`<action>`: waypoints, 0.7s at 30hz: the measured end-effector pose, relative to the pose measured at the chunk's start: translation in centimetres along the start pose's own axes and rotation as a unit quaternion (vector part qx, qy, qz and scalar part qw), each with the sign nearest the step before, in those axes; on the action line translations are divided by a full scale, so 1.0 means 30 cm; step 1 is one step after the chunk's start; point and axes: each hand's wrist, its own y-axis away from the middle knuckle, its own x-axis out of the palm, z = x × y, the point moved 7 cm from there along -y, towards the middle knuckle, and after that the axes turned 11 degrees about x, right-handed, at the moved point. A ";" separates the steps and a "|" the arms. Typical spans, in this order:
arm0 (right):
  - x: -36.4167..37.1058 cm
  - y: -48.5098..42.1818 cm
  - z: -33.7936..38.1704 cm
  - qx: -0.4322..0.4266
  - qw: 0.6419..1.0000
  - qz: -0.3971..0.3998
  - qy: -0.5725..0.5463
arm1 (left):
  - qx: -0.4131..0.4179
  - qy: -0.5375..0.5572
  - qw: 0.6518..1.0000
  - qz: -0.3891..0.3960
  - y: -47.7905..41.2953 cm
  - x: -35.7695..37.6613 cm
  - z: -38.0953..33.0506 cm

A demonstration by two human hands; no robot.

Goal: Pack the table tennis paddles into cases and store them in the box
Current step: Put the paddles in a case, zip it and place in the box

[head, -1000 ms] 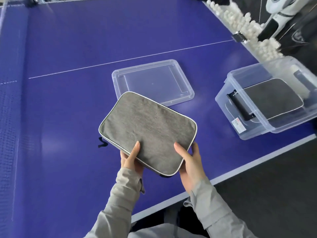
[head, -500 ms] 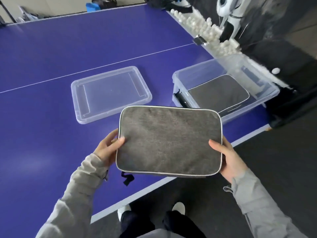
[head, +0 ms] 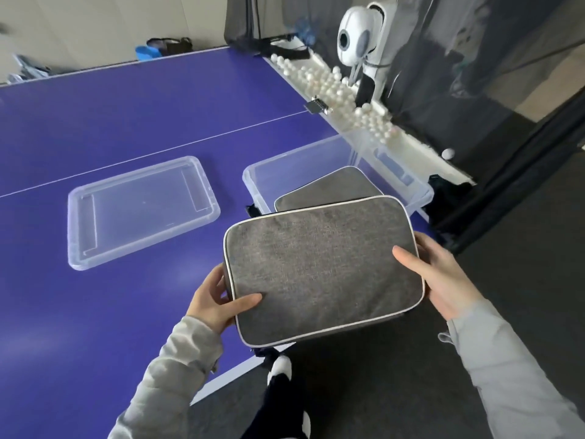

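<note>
We grip the grey case (head: 323,267) between left hand (head: 215,301) at eight o'clock and right hand (head: 443,280) at three.

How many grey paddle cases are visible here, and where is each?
2. The first case is held by the left hand and right hand, near the clear box. The second case lies inside that box; others beneath it may be hidden.

Legible text, labels, brands, numbers, signs: none. The grey case (head: 319,274) at lower centre, clear box (head: 297,153), lid (head: 142,210) at centre left and white ball machine (head: 351,39) at upper right show only plain surfaces. Any marking on them is too blurred to read.
</note>
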 end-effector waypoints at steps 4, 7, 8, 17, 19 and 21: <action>-0.040 -0.108 0.079 -0.016 1.000 -0.003 0.002 | 0.008 0.013 0.999 -0.044 -0.079 0.064 -0.005; -0.063 -0.221 0.155 -0.027 0.999 0.000 0.017 | 0.016 0.035 0.995 -0.088 -0.156 0.107 0.005; -0.072 -0.266 0.182 -0.030 0.999 -0.001 0.022 | 0.022 0.039 0.994 -0.101 -0.190 0.121 0.010; -0.200 -0.671 0.378 -0.034 0.993 0.012 0.112 | 0.039 0.023 0.990 -0.136 -0.515 0.350 0.017; -0.213 -0.741 0.363 -0.009 0.988 0.032 0.154 | 0.037 0.013 0.990 -0.138 -0.574 0.375 0.021; -0.211 -0.805 0.327 0.014 0.981 0.046 0.186 | 0.032 -0.004 0.989 -0.144 -0.617 0.385 0.030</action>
